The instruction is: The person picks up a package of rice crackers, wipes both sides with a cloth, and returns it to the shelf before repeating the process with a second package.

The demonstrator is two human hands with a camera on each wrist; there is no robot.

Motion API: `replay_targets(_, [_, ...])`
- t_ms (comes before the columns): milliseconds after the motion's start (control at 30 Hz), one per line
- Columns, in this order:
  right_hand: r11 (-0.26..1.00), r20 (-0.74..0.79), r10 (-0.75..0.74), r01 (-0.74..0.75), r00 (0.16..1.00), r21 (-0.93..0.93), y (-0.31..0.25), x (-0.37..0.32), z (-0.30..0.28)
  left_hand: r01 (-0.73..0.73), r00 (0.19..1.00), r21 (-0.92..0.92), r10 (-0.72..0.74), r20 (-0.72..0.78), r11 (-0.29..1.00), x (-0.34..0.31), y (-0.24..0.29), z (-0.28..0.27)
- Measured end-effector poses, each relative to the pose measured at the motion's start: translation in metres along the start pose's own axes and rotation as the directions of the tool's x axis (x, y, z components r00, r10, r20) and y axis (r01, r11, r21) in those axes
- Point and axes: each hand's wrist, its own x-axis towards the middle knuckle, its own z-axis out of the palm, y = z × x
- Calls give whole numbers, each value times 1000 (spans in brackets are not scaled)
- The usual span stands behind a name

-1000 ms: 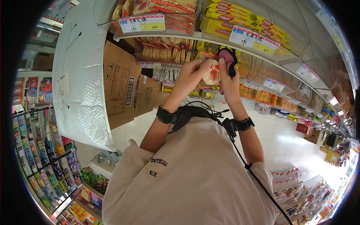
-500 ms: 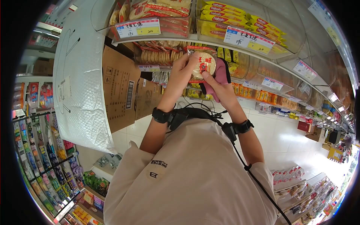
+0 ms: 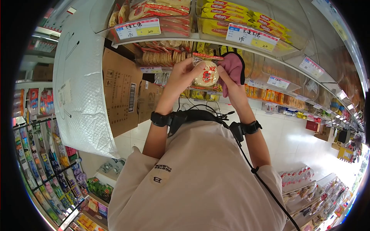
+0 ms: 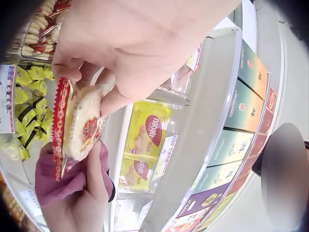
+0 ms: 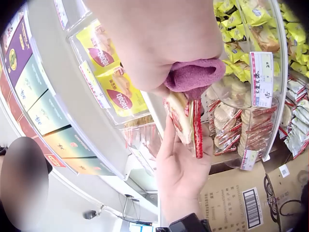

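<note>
Both hands hold a clear, red-edged packet of rice crackers (image 3: 207, 74) in front of the shelves. My left hand (image 3: 180, 77) pinches its left side, thumb lying over the front. At the right edge is my right hand (image 3: 236, 91), its thumb against the wrapper and a pink cloth with black trim (image 3: 232, 66) gripped in the same hand. In the left wrist view the packet (image 4: 86, 126) appears nearly edge-on, the cloth (image 4: 60, 186) bunched behind it. The right wrist view shows the cloth (image 5: 193, 77) folded beside the fingers, partly covering the packet (image 5: 181, 118).
Clear bins above hold yellow nabati wafer packs (image 3: 223, 15) and more cracker packets (image 3: 162, 9). Behind the hands, a lower bin holds rows of round crackers (image 3: 163, 57). Cardboard boxes (image 3: 121, 92) and a silvery padded sheet (image 3: 83, 104) stand at left. Cables (image 3: 210, 109) hang near the waist.
The packet first turned its printed face upward, then came slightly lower. The right hand's thumb shifted from the packet's lower edge to its right side, and the cloth moved up with that hand.
</note>
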Motion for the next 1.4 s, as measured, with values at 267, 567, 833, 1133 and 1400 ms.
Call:
replay_targets(267, [999,-7,25,-25,1000,-32,0,-6,5,2,1000,-50,-4,-26,999,-2,-3,3])
replay_targets(567, [998,132,55,-49,990,-41,3,-15,16,10,995,-110,-21,-101,994,-11,10,-3])
replay_targets(833, [975,216,81,-33,973,-219,9,-10,6,36,995,-15,-35,91,999,-28,11,-23])
replay_targets(1133, [965,409,193,-98,892,-242,-21,-27,12,-221,951,263,148,270,939,-56,47,-46])
replay_targets(1400, [948,380,264,-167,887,-270,-3,-27,-3,-236,965,93,222,141,967,-84,98,-65])
